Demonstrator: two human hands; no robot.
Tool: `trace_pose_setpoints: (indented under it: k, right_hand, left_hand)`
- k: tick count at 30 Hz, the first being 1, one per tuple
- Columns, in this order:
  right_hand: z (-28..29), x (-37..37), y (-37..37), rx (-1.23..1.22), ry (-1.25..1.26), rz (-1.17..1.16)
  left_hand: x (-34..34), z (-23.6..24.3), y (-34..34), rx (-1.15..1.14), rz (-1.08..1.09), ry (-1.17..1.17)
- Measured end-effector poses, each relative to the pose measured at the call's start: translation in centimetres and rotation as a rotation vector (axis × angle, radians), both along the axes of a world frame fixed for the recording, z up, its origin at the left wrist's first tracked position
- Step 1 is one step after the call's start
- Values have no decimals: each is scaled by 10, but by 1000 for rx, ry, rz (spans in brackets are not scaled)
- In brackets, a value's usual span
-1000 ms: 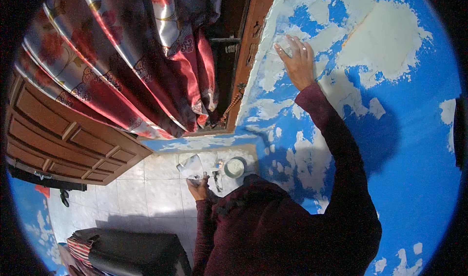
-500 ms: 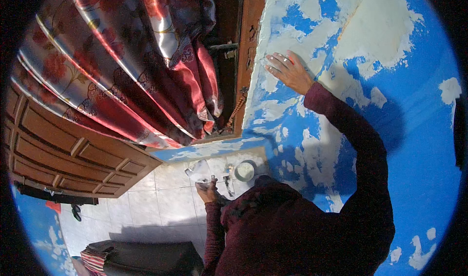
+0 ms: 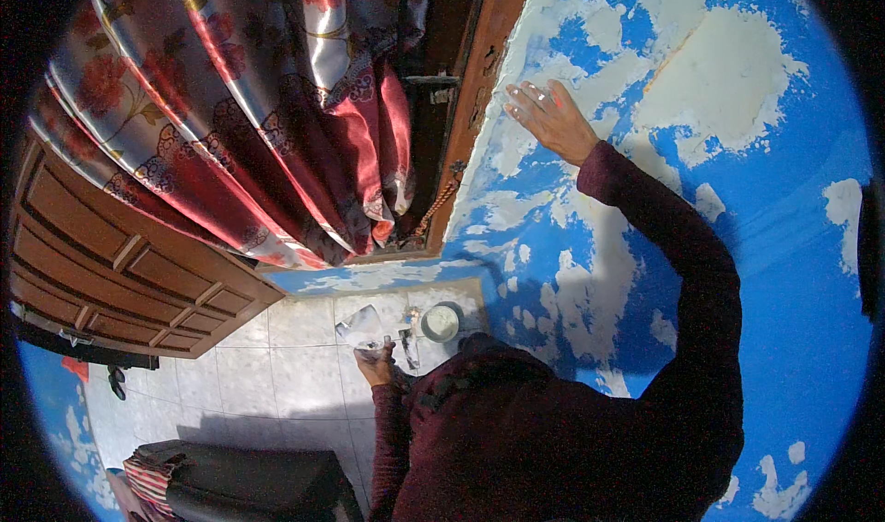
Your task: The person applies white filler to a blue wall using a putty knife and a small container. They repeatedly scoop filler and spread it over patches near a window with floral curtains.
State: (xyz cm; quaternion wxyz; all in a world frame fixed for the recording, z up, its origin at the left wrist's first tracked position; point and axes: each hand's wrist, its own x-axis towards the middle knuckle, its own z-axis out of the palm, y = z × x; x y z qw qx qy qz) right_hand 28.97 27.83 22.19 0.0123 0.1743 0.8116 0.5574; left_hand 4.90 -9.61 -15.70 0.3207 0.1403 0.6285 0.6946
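Note:
My right hand (image 3: 558,125) is raised against the blue wall (image 3: 802,245) beside the door frame, its fingers stretched out. White paste smears the fingertips, and there is a small red-orange mark on the hand. Around it the wall carries patches of whitish filler (image 3: 714,79). Low on the left, my left hand (image 3: 373,367) is closed around the handle of a broad-bladed putty knife (image 3: 361,326), whose wide pale blade points away from me. A round tub (image 3: 440,323) of whitish paste stands on the floor to the right of the knife.
A shiny red and silver flowered curtain (image 3: 230,107) hangs over the doorway with its brown wooden frame (image 3: 475,125). The panelled wooden door (image 3: 129,264) stands at left. A dark-covered piece of furniture (image 3: 249,480) sits on the white tiled floor (image 3: 240,379).
The view has shifted slightly, so the door, tub and floor appear further left. My right fingers have shifted a little on the wall; my left hand keeps the putty knife low.

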Motion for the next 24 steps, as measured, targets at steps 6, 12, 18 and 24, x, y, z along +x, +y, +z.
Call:
trace_pose_setpoints:
  k: [6, 12, 18, 24]
  right_hand:
    - [10, 2, -1, -41, 17, -69]
    - [20, 1, 0, 18, 35, -74]
    - [35, 1, -6, 42, 68, -131]
    - [53, 16, -10, -81, 288, -41]
  left_hand:
    - [-5, -6, 1, -26, -25, -98]
    - [-6, -22, -4, -3, -22, -94]
    - [-2, -8, -8, -144, -49, -121]
    - [0, -27, -9, 41, -8, -87]
